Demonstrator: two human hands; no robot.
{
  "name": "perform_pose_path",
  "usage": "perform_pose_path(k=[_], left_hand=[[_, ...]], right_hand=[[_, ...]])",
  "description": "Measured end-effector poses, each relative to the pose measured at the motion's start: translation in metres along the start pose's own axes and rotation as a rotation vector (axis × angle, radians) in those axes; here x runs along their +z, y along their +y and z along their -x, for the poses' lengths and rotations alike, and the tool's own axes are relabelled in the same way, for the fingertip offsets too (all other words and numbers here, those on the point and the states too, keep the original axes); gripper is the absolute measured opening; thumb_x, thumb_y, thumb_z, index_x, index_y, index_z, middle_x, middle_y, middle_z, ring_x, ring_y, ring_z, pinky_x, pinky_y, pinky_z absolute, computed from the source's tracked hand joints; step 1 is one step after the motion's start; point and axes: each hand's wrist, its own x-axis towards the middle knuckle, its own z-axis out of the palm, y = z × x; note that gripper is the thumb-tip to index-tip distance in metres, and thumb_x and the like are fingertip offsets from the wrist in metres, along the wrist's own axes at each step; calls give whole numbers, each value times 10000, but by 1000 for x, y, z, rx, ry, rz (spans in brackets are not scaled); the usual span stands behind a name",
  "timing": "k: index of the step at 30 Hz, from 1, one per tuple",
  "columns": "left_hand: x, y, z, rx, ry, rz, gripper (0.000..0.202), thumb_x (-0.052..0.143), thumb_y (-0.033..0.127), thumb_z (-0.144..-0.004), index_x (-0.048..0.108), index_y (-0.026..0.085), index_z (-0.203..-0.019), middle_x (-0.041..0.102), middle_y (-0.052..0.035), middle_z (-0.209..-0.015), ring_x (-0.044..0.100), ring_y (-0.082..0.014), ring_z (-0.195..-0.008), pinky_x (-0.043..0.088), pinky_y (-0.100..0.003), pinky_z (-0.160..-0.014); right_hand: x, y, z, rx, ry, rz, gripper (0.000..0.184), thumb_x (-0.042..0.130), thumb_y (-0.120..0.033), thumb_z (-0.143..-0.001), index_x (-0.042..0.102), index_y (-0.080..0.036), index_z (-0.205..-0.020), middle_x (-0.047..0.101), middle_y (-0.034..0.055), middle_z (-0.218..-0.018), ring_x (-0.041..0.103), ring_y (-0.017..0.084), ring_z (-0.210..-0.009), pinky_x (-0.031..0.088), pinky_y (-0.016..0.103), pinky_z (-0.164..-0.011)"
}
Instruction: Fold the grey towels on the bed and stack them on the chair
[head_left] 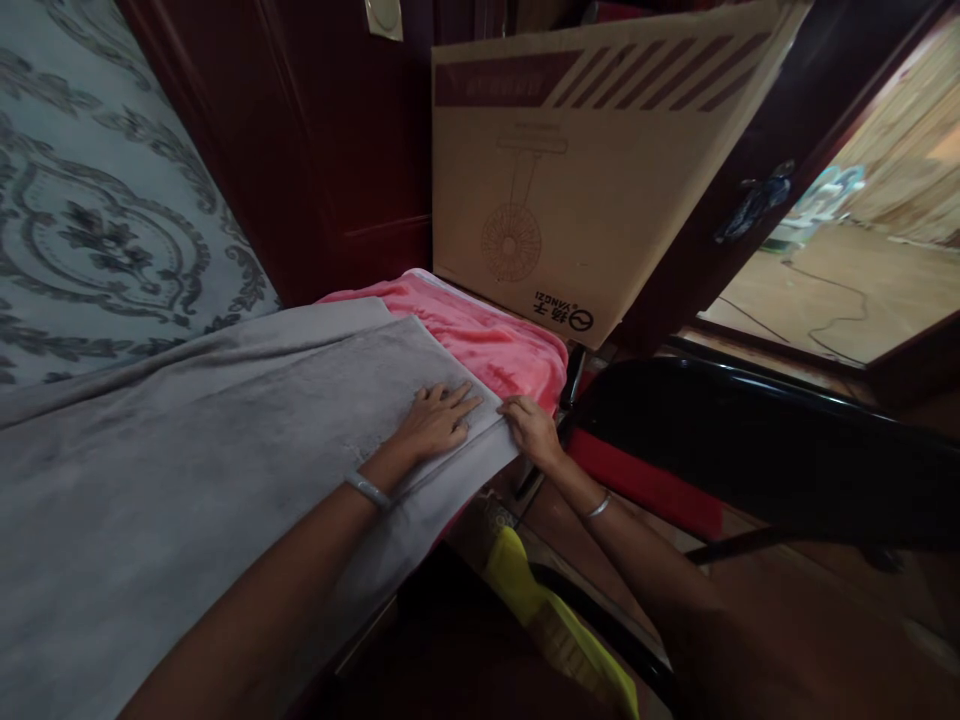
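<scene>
A grey plush cloth lies spread over a long surface, with a folded layer along its far and near edges. My left hand rests flat on it near the right end, fingers spread. At the cloth's right corner my right hand pinches the edge between thumb and fingers. Under the grey cloth a pink plush cloth shows at the right end. What supports both cloths is mostly hidden.
A large cardboard box stands behind the pink cloth, against a dark red door. To the right is a black folding chair with a red part. Something yellow hangs low in front. A doorway opens onto a tiled floor with a cable.
</scene>
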Motion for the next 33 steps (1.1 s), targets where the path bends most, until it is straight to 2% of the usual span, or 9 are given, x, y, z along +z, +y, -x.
perform_pose_path(k=[5, 10, 13, 16, 18, 21, 25, 29, 33], left_hand=[[1, 1, 4, -5, 7, 19, 586, 427, 349, -970, 438, 351, -1556, 369, -4, -1663, 413, -352, -1403, 351, -582, -1117], [2, 1, 5, -30, 8, 87, 542, 430, 349, -984, 487, 368, -1523, 398, -14, -1648, 393, -338, -1446, 337, -579, -1156], [2, 2, 11, -10, -17, 114, 533, 422, 377, -1008, 464, 340, -1537, 384, -44, -1656, 336, -332, -1506, 298, -575, -1197], [1, 1, 30, 36, -41, 116, 542, 418, 405, -1024, 451, 261, -1545, 372, -106, -1656, 299, -317, -1538, 258, -560, -1229], [-1, -3, 50, 60, -51, 117, 547, 406, 423, -1032, 438, 249, -1550, 360, -118, -1660, 288, -297, -1548, 236, -552, -1243], [-8, -17, 90, 42, -100, 131, 561, 377, 450, -1040, 392, 288, -1577, 317, -94, -1682, 268, -265, -1560, 209, -535, -1257], [-16, -57, 154, -123, -87, 133, 571, 352, 474, -1036, 380, 329, -1588, 331, -60, -1675, 289, -248, -1555, 221, -503, -1264], [-16, -108, 220, -417, -44, 36, 586, 368, 482, -1004, 454, 302, -1555, 362, -61, -1655, 327, -277, -1538, 254, -512, -1253], [-14, -142, 275, -671, 91, -102, 585, 258, 410, -1024, 450, 270, -1559, 355, -64, -1664, 319, -270, -1540, 328, -505, -1212]], right_hand=[[0, -4, 10, -34, 45, -5, 363, 441, -73, -925, 707, -217, -1125, 696, 101, -1117, 651, 228, -1043, 569, 385, -896], [-15, -16, -16, 7, -11, 63, 338, 457, -116, -908, 737, -199, -1077, 726, 108, -1026, 651, 258, -1008, 563, 425, -910], [-9, -28, -39, 19, -49, 109, 436, 414, -195, -974, 652, -169, -1338, 683, 143, -1292, 586, 271, -1249, 490, 469, -1073], [8, -35, -43, -29, -201, 131, 549, 385, -333, -1036, 449, -158, -1553, 482, 147, -1572, 370, 269, -1495, 340, 528, -1212], [20, -33, -35, -27, -305, 138, 579, 377, -407, -1053, 406, -177, -1583, 422, 145, -1617, 314, 275, -1531, 304, 558, -1226], [28, -25, -21, 6, -349, 114, 580, 378, -452, -1060, 420, -195, -1578, 409, 146, -1624, 329, 286, -1526, 310, 571, -1220], [22, -18, -22, 3, -347, 74, 553, 417, -467, -1052, 496, -197, -1528, 461, 159, -1587, 399, 303, -1488, 333, 600, -1199], [16, -22, -59, 31, -319, 78, 501, 400, -444, -1060, 606, -158, -1416, 618, 190, -1428, 554, 313, -1356, 373, 594, -1172], [35, -42, -127, 29, -243, 77, 593, 444, -458, -1039, 467, -132, -1534, 466, 199, -1573, 406, 318, -1479, 335, 540, -1212]])
